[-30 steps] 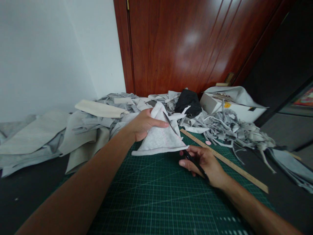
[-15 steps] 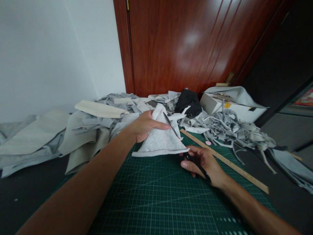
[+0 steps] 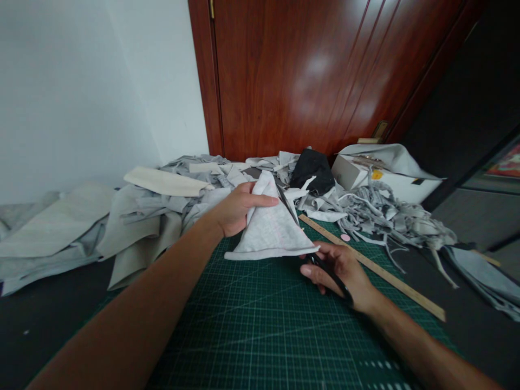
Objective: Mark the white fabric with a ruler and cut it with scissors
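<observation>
Fabric [image 3: 270, 230], pale grey and roughly triangular, held up over green cutting mat [image 3: 260, 319], towards the mat's far edge. Pinched at its upper left side in left hand [image 3: 238, 208], thumb on the upper face, other fingers mostly hidden behind, apparently closed firmly on cloth. In right hand [image 3: 350, 268], black scissors [image 3: 333, 277], fingers curled round the handles, blades along the fabric's right side; cannot tell how wide apart. Biggest worry: left thumb tip, just beside the blades, easily nicked by 1 small slip or hurried squeeze. Next, limp cloth without firm backing: might fold between the blades and tear raggedly, or swing away from the faint pink marks if pulled unevenly. Thick lower edge, close to right fingers, liable to bunch or jam near the pivot. Less pressing: wooden ruler [image 3: 390, 280], slanting along the mat's right side, just beyond right hand, possibly knocked askew by a careless drop of the wrist.
</observation>
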`<state>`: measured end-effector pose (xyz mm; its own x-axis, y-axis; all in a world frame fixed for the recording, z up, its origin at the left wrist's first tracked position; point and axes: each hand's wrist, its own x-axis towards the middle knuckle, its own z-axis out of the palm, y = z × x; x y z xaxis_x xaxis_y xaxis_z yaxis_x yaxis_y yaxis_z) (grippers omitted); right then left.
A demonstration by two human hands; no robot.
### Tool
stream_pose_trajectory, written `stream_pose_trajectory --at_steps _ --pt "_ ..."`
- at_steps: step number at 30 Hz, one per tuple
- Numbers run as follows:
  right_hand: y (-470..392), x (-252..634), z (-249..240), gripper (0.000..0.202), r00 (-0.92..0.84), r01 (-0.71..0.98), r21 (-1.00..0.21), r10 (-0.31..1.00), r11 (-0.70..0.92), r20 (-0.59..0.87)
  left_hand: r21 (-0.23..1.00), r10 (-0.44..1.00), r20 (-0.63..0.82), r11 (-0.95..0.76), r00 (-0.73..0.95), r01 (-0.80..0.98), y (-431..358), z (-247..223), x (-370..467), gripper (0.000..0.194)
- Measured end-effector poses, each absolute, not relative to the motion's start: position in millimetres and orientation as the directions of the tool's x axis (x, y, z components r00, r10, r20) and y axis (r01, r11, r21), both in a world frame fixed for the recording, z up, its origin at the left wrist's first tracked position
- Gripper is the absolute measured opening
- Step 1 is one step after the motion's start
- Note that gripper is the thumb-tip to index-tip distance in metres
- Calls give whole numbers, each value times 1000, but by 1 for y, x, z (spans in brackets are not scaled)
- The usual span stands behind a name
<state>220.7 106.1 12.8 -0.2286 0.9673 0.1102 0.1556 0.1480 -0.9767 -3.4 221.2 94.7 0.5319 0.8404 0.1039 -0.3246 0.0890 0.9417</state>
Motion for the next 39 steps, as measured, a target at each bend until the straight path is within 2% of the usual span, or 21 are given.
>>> stream_pose_trajectory --at_steps 11,21,27,39 --pt "107 221 13 47 -180 156 -978 977 139 110 918 844 117 109 524 -381 229 94 -5 18" --pt "106 222 13 45 -201 139 -980 973 144 114 932 877 146 33 458 -360 225 93 -4 23" --pt "107 222 13 45 -244 134 -979 963 151 115 931 892 97 76 442 -358 227 93 -3 26" --pt "108 221 14 49 -224 149 -982 971 118 82 951 885 17 129 466 -280 223 92 1 24"
